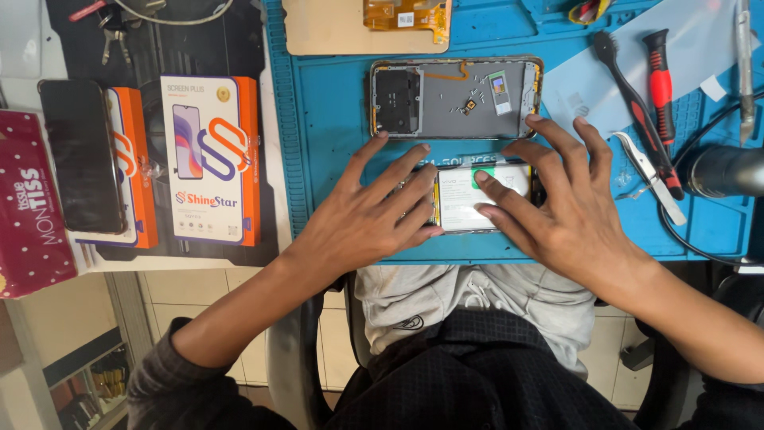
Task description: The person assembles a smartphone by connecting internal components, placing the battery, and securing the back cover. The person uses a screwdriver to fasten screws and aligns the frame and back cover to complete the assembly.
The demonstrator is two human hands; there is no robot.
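An opened phone body with a white battery (477,199) lies near the front edge of the blue work mat (326,119). My left hand (370,211) rests on its left end, fingers spread and pressing down. My right hand (553,203) covers its right end, with the thumb on the battery. Just beyond the hands lies a separate grey phone back frame (455,97) with small loose parts on it.
Tweezers (651,177), a black brush (629,91) and a red-handled tool (659,80) lie right of the hands. Two orange-and-white boxes (208,159), a dark phone (79,155) and a red tissue pack (28,203) sit at left. A tan board (334,32) lies at the back.
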